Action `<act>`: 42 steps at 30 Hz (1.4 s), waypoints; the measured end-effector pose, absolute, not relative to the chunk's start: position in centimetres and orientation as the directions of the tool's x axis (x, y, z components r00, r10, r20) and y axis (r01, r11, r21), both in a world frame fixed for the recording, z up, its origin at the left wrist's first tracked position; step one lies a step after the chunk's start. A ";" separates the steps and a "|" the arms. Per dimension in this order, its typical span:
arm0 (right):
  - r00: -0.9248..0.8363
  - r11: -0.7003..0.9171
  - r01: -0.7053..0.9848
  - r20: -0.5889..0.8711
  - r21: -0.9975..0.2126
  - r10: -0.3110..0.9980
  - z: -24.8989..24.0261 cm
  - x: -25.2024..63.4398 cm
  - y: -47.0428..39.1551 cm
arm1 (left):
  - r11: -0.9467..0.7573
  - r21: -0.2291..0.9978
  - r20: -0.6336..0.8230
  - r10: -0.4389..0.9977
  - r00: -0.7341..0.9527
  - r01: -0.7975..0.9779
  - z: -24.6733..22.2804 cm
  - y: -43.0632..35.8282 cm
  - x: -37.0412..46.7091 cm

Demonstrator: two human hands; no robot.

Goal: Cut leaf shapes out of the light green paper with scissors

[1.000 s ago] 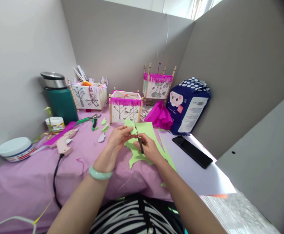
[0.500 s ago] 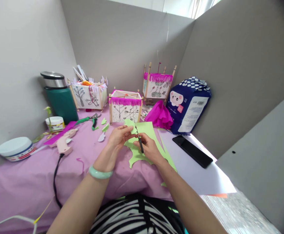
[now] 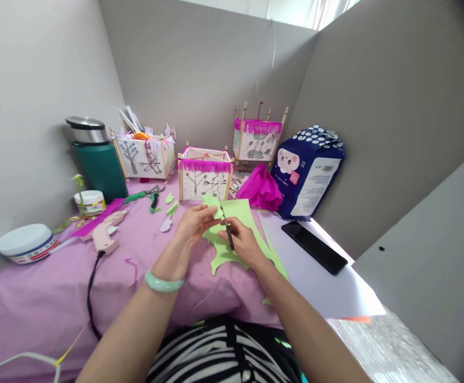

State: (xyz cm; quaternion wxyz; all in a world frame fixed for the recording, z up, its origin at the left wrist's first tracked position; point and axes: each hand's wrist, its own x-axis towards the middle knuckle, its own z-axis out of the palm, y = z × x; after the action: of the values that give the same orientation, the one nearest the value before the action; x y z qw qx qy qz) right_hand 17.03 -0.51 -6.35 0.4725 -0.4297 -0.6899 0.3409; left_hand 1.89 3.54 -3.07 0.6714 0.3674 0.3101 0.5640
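Observation:
My left hand [image 3: 195, 223] pinches a small light green paper piece [image 3: 211, 203] between thumb and fingers. Black-handled scissors [image 3: 229, 234] are in my right hand [image 3: 243, 239], their blades pointing up at the right edge of that piece. Beneath both hands lies a larger green sheet [image 3: 237, 210] with a curved, cut-out edge. Small green leaf-like cutouts [image 3: 171, 208] and a pale purple one [image 3: 166, 224] rest on the cloth left of my left hand.
Behind the hands stands a pink-fringed paper lantern [image 3: 204, 181]. Green-handled pruners [image 3: 144, 196], a pink glue gun [image 3: 104, 234] and a teal bottle [image 3: 101, 167] are at left. A black phone [image 3: 314, 247] lies on white paper at right, near a blue package [image 3: 309, 173].

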 end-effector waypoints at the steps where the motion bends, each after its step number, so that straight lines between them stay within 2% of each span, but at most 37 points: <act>1: -0.188 0.400 0.271 0.359 -0.876 0.914 -6.3 17.0 -0.5 | 0.088 0.848 0.003 0.985 0.170 -0.523 -3.1 3.6 1.9; 13: -0.210 0.395 0.316 0.343 -0.862 0.916 -6.2 17.2 -0.6 | 0.081 0.889 0.011 0.980 0.198 -0.451 -2.5 3.6 1.0; 22: -0.222 0.397 0.352 0.337 -0.848 0.915 -6.2 17.2 -0.6 | 0.122 0.892 -0.030 0.977 0.211 -0.436 -2.5 4.0 0.3; 33: -0.252 0.432 0.424 0.354 -0.796 0.901 -6.3 17.2 -0.5 | 0.184 0.935 -0.098 0.956 0.276 -0.304 -1.8 4.3 -1.3; 42: -0.240 0.439 0.456 0.369 -0.774 0.898 -6.2 17.2 -0.7 | 0.190 0.942 -0.101 0.947 0.305 -0.278 -1.7 4.0 -1.3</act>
State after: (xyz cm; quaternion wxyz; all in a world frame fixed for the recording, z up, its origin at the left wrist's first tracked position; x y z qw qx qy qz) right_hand 17.16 -0.65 -6.16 0.4137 -0.4571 -0.7407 0.2672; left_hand -1.35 4.00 -1.72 0.6739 0.4454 0.3755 0.4544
